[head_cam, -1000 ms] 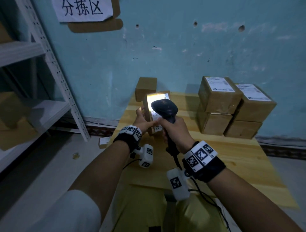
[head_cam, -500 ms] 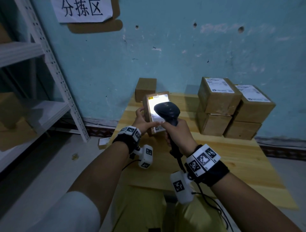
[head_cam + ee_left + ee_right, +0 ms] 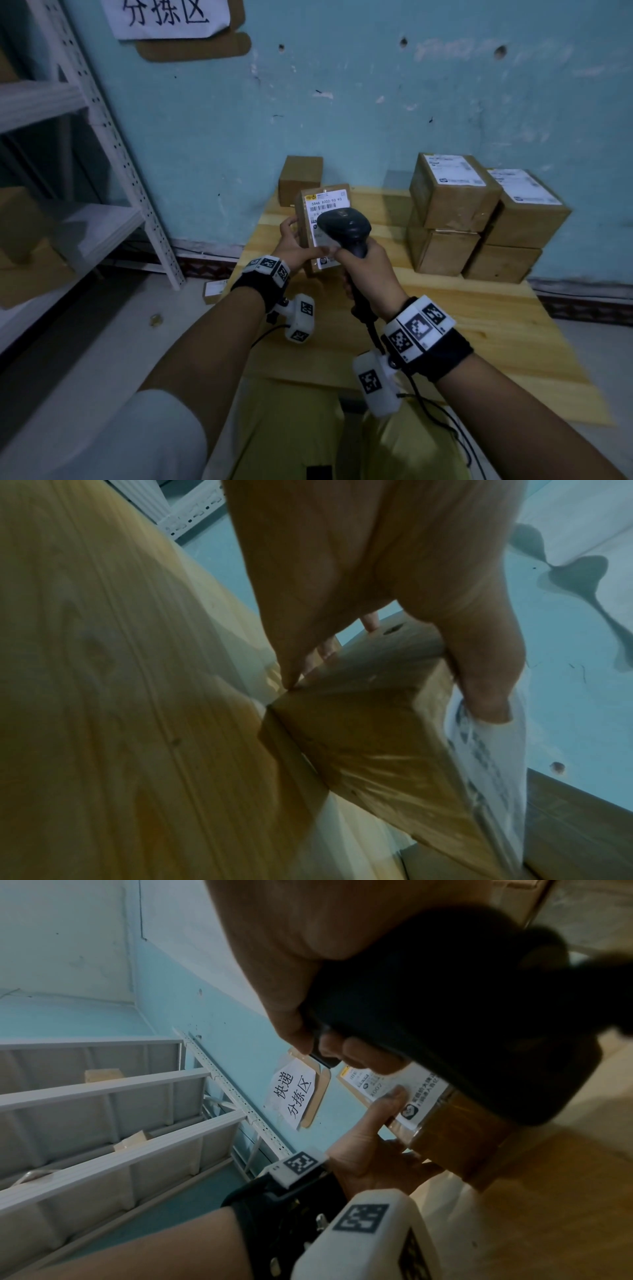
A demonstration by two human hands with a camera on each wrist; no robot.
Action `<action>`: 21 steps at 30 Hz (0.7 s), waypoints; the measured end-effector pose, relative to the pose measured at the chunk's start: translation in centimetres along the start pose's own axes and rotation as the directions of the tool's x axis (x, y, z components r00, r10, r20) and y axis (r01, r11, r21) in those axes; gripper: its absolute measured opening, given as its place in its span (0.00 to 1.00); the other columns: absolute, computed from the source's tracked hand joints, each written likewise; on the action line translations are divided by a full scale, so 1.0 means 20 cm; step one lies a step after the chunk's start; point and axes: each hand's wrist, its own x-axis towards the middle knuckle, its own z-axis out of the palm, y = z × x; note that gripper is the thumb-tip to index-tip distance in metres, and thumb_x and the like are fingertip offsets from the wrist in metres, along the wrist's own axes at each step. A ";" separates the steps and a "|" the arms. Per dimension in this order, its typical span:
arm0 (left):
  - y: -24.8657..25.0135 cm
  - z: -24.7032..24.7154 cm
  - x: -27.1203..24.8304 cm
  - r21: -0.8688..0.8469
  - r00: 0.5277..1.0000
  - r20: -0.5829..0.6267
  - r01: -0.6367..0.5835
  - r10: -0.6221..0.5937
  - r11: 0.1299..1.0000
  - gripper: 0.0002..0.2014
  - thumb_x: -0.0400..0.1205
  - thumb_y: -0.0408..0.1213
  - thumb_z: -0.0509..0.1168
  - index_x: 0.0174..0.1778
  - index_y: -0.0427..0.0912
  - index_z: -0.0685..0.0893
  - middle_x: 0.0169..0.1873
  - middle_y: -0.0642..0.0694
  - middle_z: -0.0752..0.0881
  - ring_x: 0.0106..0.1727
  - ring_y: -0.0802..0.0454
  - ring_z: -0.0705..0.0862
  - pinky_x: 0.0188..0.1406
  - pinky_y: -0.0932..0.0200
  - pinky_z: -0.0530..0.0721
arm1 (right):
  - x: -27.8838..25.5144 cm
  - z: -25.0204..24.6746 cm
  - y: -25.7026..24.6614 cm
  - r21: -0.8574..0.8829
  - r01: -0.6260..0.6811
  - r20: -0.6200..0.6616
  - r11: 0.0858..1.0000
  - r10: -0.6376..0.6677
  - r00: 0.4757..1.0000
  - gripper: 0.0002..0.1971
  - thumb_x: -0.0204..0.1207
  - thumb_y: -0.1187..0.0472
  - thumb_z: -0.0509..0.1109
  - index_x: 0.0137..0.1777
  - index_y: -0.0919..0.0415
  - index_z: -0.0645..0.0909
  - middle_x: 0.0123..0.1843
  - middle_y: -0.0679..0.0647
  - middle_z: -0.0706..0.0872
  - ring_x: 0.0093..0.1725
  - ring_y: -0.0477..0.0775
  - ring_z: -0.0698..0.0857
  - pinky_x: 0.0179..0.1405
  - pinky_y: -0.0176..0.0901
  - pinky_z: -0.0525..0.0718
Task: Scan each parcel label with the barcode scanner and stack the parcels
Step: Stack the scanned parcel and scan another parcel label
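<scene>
- Standing at the left, a white metal shelf rack [image 3: 113,144], holding dim brown boxes on its tiers.
- Stretching ahead, a wooden table [image 3: 479,329], with bare planks lying open between the hands and the near edge; far edge meeting the blue wall.
- Sitting at the table's far right, a stack of four parcels [image 3: 479,219], two on two, upper pair showing white labels on top, touching one another.
- Resting at the far left corner against the wall, a lone small parcel [image 3: 300,178], just behind the held one.
- Being held upright near the table's left edge, the parcel [image 3: 310,219], its label [image 3: 327,202] facing the person.
- Gripping that parcel, the left hand [image 3: 298,246], thumb pressing on the label's lower part, fingers wrapping behind the box.
- Curling round the handle of the barcode scanner [image 3: 344,228], the right hand [image 3: 368,274], fingers pressed together, scanner head hovering just before the label.
</scene>
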 end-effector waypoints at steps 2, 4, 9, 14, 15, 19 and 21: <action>0.00 0.00 0.00 -0.010 1.000 0.009 0.007 -0.007 1.000 0.53 0.65 0.29 0.79 0.78 0.47 0.51 0.77 0.37 0.66 0.73 0.39 0.73 0.71 0.38 0.74 | 0.00 0.00 0.00 -0.004 0.008 -0.007 1.000 -0.008 1.000 0.12 0.75 0.60 0.71 0.54 0.63 0.75 0.26 0.49 0.76 0.16 0.41 0.74 0.21 0.37 0.71; 0.00 0.00 0.00 0.017 1.000 0.018 0.011 -0.011 1.000 0.52 0.66 0.30 0.78 0.79 0.48 0.50 0.77 0.38 0.66 0.73 0.39 0.72 0.71 0.37 0.74 | 0.00 0.00 0.00 -0.011 0.018 0.007 1.000 -0.018 1.000 0.12 0.75 0.59 0.70 0.53 0.63 0.75 0.27 0.49 0.77 0.16 0.39 0.75 0.21 0.37 0.71; 0.00 -0.01 0.00 0.061 1.000 0.006 0.016 -0.017 0.998 0.50 0.69 0.32 0.77 0.79 0.50 0.50 0.78 0.39 0.65 0.75 0.39 0.70 0.72 0.36 0.73 | -0.01 -0.01 0.00 -0.055 0.065 0.050 0.996 -0.063 0.997 0.04 0.77 0.60 0.68 0.46 0.58 0.74 0.27 0.49 0.76 0.17 0.37 0.75 0.24 0.38 0.72; 0.00 -0.01 -0.01 0.044 1.000 0.019 0.016 -0.016 0.999 0.51 0.68 0.31 0.77 0.79 0.50 0.49 0.78 0.39 0.66 0.76 0.39 0.70 0.72 0.36 0.72 | -0.01 0.00 0.01 -0.102 0.106 0.068 0.989 -0.100 0.993 0.02 0.77 0.61 0.67 0.45 0.57 0.75 0.28 0.47 0.76 0.25 0.42 0.76 0.28 0.40 0.72; 0.00 -0.01 -0.01 0.051 1.000 0.021 0.016 -0.018 0.999 0.51 0.68 0.32 0.77 0.79 0.50 0.49 0.78 0.39 0.66 0.76 0.39 0.70 0.73 0.36 0.72 | 0.00 0.00 0.02 -0.099 0.109 0.061 0.989 -0.103 0.993 0.02 0.77 0.61 0.67 0.45 0.57 0.76 0.26 0.47 0.77 0.24 0.40 0.76 0.27 0.37 0.72; 0.01 0.00 -0.01 0.026 1.000 0.005 0.014 -0.014 1.000 0.50 0.67 0.28 0.77 0.78 0.49 0.51 0.77 0.38 0.67 0.74 0.40 0.72 0.72 0.39 0.74 | 0.01 0.00 0.03 -0.078 0.106 0.007 0.991 -0.106 0.994 0.09 0.75 0.61 0.68 0.54 0.62 0.78 0.25 0.44 0.79 0.19 0.34 0.78 0.24 0.31 0.71; 0.00 0.00 -0.01 0.018 1.000 0.002 0.008 -0.008 1.000 0.50 0.68 0.26 0.76 0.79 0.48 0.51 0.77 0.37 0.67 0.73 0.40 0.73 0.70 0.41 0.76 | 0.01 0.00 0.02 -0.059 0.115 -0.006 0.992 -0.115 0.993 0.06 0.75 0.62 0.68 0.51 0.59 0.76 0.28 0.45 0.76 0.18 0.34 0.77 0.25 0.34 0.71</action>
